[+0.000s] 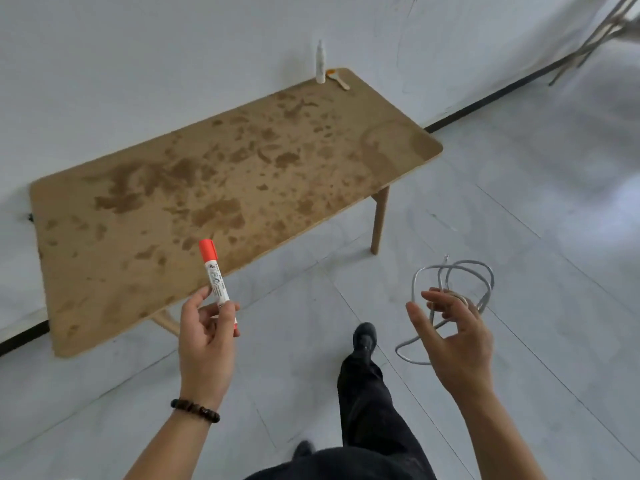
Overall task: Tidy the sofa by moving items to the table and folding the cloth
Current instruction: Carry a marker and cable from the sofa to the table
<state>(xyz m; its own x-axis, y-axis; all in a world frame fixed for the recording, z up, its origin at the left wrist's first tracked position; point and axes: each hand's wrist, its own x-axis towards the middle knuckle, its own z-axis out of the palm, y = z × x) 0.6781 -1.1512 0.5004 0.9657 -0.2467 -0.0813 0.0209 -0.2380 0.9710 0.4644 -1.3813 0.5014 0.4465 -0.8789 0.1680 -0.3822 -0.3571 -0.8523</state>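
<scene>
We see the left hand [206,336] pinching a marker [215,280] low on its white barrel, thumb on the 9 o'clock side and the curled fingers wrapped round from the 3 o'clock side. The red cap stands clear above the fingertips and leans toward 11 o'clock. In our view the cap overlaps the near edge of the stained wooden table [242,174], though we cannot tell whether it is actually over the top. The marker's lower end is mostly hidden behind the fingers, with only a sliver of red showing at 5 o'clock of the knuckles, and the print on the barrel is too small to read. The right hand [457,344] is held palm up off the table's near side, above the pale floor [519,237]. It holds a grey cable [453,270]: the thumb and forefinger are stretched out loosely, and the other fingers curl around the strands that cross the palm. Loose loops rise from the fingers toward 12 and 1 o'clock, and one strand sags out at 8 o'clock below the thumb. A small end piece sticks up at the top of the loops, too small to identify. At the table's far corner, toward 1 o'clock, a slim white bottle [321,62] stands upright, just beside a small wooden utensil [340,80] lying flat. A beaded bracelet [195,410] circles the left wrist. A dark shoe [364,336] and trouser leg show between the arms. Thin blurred legs at the top right are cut off by the frame.
</scene>
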